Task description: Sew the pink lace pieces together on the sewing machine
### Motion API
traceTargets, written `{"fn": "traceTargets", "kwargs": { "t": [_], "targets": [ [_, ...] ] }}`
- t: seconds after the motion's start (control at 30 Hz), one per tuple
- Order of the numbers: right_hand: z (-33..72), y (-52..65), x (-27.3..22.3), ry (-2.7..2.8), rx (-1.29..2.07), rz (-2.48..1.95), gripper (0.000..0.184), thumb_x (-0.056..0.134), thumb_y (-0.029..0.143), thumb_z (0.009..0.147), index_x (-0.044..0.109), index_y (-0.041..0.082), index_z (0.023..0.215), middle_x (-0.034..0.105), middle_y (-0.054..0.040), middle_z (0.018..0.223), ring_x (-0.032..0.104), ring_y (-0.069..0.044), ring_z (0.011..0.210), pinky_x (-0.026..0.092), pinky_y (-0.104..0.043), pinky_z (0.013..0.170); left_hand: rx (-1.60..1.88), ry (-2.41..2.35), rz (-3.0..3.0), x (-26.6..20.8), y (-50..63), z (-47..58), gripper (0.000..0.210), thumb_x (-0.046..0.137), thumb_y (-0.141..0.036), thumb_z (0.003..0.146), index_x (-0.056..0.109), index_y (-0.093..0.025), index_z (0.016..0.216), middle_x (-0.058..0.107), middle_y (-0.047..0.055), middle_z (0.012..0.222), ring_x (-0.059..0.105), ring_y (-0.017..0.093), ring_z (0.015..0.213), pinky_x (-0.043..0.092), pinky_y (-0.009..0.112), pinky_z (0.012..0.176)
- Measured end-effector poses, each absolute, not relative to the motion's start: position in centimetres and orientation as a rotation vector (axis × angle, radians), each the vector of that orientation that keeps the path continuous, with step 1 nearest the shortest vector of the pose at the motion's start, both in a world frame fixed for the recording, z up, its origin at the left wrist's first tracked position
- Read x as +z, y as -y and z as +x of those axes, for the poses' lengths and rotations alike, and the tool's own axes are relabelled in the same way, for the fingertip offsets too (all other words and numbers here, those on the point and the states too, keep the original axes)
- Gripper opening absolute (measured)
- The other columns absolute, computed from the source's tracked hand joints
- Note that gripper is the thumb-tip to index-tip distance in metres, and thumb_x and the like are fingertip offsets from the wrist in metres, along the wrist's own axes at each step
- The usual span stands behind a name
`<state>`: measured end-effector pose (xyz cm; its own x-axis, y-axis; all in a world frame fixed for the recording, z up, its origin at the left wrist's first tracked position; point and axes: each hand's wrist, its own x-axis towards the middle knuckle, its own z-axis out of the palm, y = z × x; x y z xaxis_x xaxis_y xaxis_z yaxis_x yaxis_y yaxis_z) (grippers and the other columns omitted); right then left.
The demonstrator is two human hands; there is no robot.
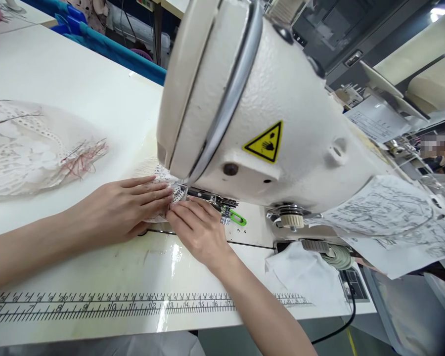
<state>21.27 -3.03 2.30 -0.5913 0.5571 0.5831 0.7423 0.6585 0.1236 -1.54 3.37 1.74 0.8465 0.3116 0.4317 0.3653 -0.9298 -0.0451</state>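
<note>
A cream sewing machine (267, 113) fills the middle of the view, its head hanging over a small piece of white lace (162, 174) on the white table (96, 99). My left hand (128, 210) lies flat on the lace with fingers together, pressing it down just left of the needle area. My right hand (200, 230) rests beside it with fingertips on the lace's near edge under the machine head. The needle and presser foot are mostly hidden by the head.
A pile of white lace pieces (22, 148) with red thread scraps (83, 160) lies at the left. A printed ruler (114, 304) runs along the table's front edge. Printed paper sheets (393, 217) hang on the machine's right side; a green clip (238, 217) sits near the needle.
</note>
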Motion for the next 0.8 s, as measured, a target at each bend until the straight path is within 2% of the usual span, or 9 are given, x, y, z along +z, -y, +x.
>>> {"fn": "traceTargets", "kwargs": {
  "t": [0.3, 0.53, 0.67, 0.8],
  "targets": [
    [21.4, 3.1, 2.2, 2.462, -0.449, -1.019, 0.027, 0.054, 0.008, 0.104, 0.075, 0.022, 0.096, 0.08, 0.0008, 0.104, 0.07, -0.012, 0.102, 0.054, -0.029, 0.107, -0.646, 0.656, -2.95, 1.6, -3.2, -1.3, 0.047, 0.041, -0.023, 0.097, 0.076, -0.018, 0.127, 0.073, 0.008, 0.133, 0.069, 0.025, 0.126, 0.052, 0.041, 0.116],
    [21.6, 3.2, 2.0, 2.442, -0.433, -1.031, 0.027, 0.054, 0.006, 0.104, 0.075, 0.022, 0.097, 0.08, 0.0002, 0.109, 0.071, -0.012, 0.107, 0.053, -0.029, 0.107, -0.614, 0.774, -2.99, 1.3, -2.8, -1.3, 0.046, 0.042, -0.031, 0.1, 0.073, -0.018, 0.131, 0.071, 0.01, 0.137, 0.066, 0.028, 0.131, 0.049, 0.046, 0.118],
    [21.8, 3.3, 2.1, 2.394, -0.441, -1.053, 0.027, 0.053, 0.003, 0.102, 0.074, 0.019, 0.098, 0.081, 0.0013, 0.109, 0.072, -0.012, 0.106, 0.053, -0.027, 0.102, -0.525, 0.786, -2.991, 1.1, -2.5, -1.3, 0.046, 0.046, -0.033, 0.099, 0.068, -0.02, 0.137, 0.069, 0.008, 0.14, 0.062, 0.027, 0.136, 0.045, 0.045, 0.121],
    [21.9, 3.3, 2.1, 2.389, -0.436, -1.089, 0.023, 0.055, 0.004, 0.102, 0.073, 0.017, 0.099, 0.081, -0.0005, 0.111, 0.073, -0.013, 0.104, 0.055, -0.027, 0.093, -0.616, 0.801, -2.905, 1.2, -2.0, -0.8, 0.045, 0.042, -0.029, 0.1, 0.07, -0.017, 0.133, 0.069, 0.011, 0.14, 0.063, 0.028, 0.135, 0.047, 0.046, 0.119]
  ]
}}
